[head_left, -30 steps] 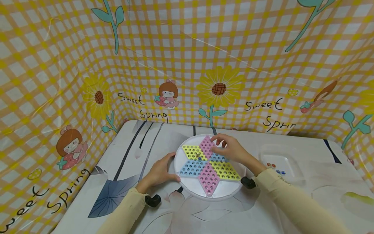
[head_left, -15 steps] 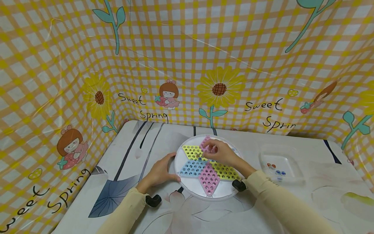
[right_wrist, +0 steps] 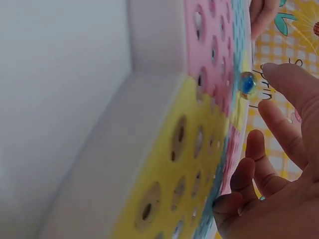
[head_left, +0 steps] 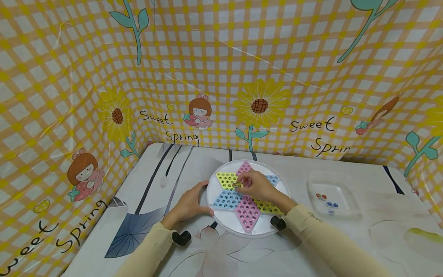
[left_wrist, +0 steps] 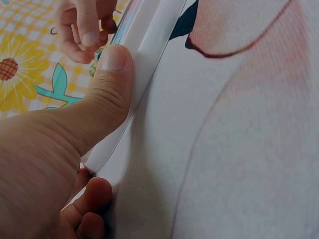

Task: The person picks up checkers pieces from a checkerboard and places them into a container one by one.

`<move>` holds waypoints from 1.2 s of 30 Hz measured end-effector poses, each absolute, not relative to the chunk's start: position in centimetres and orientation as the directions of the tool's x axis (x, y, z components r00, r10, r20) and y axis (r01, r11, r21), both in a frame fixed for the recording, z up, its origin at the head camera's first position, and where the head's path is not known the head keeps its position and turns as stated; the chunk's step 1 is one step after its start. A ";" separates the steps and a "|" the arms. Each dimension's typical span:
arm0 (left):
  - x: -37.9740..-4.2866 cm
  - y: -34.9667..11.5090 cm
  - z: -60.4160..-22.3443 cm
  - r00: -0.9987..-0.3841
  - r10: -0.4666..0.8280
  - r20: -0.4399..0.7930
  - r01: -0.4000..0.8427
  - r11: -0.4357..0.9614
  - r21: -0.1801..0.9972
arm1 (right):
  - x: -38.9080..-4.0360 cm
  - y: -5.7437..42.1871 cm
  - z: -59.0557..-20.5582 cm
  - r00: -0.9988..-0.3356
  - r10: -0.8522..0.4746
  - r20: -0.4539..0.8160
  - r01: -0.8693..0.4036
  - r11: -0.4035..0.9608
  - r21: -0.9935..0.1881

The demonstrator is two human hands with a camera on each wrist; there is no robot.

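Observation:
A round white Chinese checkers board (head_left: 221, 223) with a pink, yellow and light blue star of holes lies on the table. My left hand (head_left: 188, 202) holds its left rim; in the left wrist view the thumb (left_wrist: 112, 74) lies along the white edge, other fingers curl lower down. Over the star's upper middle is my right hand (head_left: 257, 186), thumb and forefinger apart around a glass marble (head_left: 234, 184). In the right wrist view a marble with a blue centre (right_wrist: 247, 84) sits just off these fingertips, with nothing pinched between them.
To the right of the board stands a clear plastic tray (head_left: 349, 194) holding several red and blue marbles (head_left: 332, 204). A yellow checked cloth (head_left: 214, 57) hangs around the back and sides of the table.
My right hand has moved left and toward me, from the board's upper right to the marbles near the star's middle. My left hand has stayed on the rim.

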State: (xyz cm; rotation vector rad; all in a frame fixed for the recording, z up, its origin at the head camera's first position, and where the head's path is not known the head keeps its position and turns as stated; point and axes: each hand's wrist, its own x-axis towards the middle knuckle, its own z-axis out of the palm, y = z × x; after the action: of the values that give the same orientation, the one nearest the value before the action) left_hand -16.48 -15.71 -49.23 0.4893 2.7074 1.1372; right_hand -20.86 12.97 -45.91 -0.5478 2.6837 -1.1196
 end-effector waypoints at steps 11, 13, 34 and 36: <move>-16.3 -15.7 -49.2 -0.933 0.360 -0.021 0.236 0.653 0.720 | -20.5 12.5 -46.3 -0.919 -0.394 -0.015 -0.282 0.685 -0.672; -16.3 -15.7 -49.3 -0.932 0.361 -0.020 0.237 0.651 0.721 | -20.4 12.4 -46.4 -0.921 -0.389 -0.016 -0.286 0.704 -0.650; -16.2 -15.6 -49.2 -0.931 0.365 -0.011 0.248 0.653 0.715 | -20.2 12.3 -46.4 -0.920 -0.391 -0.004 -0.302 0.715 -0.631; -16.3 -15.6 -49.1 -0.931 0.365 -0.015 0.245 0.655 0.715 | -20.3 12.3 -46.4 -0.921 -0.389 -0.001 -0.301 0.715 -0.631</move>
State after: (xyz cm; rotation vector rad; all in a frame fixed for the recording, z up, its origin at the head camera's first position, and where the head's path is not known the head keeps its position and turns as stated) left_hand -16.26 -15.62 -49.14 0.5037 2.7129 1.1366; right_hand -20.29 12.30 -46.40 -0.5628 2.7840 -0.9885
